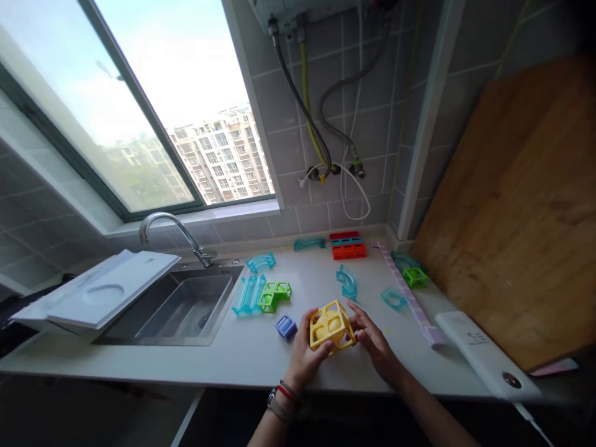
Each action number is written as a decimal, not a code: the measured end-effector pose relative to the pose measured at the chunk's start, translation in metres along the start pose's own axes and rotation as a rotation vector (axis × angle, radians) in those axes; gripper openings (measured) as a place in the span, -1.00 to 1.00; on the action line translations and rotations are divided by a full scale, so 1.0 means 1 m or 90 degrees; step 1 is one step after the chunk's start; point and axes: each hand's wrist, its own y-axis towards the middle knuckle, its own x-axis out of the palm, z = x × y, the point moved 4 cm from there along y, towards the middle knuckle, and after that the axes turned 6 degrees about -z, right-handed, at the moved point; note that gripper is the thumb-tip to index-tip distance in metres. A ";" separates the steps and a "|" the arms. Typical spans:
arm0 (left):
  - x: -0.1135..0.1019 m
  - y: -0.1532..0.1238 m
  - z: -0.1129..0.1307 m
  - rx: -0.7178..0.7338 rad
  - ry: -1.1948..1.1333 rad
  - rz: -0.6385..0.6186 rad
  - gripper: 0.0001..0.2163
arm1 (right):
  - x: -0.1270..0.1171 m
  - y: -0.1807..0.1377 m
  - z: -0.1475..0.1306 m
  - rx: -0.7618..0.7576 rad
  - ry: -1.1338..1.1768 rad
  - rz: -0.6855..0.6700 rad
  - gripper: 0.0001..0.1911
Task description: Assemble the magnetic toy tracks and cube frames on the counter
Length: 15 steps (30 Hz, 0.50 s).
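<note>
A yellow open-frame toy block (332, 326), made of joined cubes with round holes, is held up over the front of the counter. My left hand (310, 354) grips its left side, the thumb across the lower front. On the right side, the curved fingers of my right hand (375, 341) rest against the block; some fingertips are hidden behind it. Just left of my left hand sits a small blue-purple cube block (286, 327). Beyond that lie a green cube-frame piece (274, 295) and clear teal track pieces (250, 295).
Teal curved tracks (347, 282) and a red-and-blue piece (347, 245) lie farther back. A lilac strip (412, 298), a green block (415, 277) and a white device (484, 354) are on the right, by a wooden board (521, 205). At left is a sink (216, 335) partly under white panels (107, 288).
</note>
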 end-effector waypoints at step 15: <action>-0.028 0.006 -0.024 -0.067 -0.305 0.181 -0.28 | 0.010 0.005 0.002 0.019 -0.197 -0.026 -0.62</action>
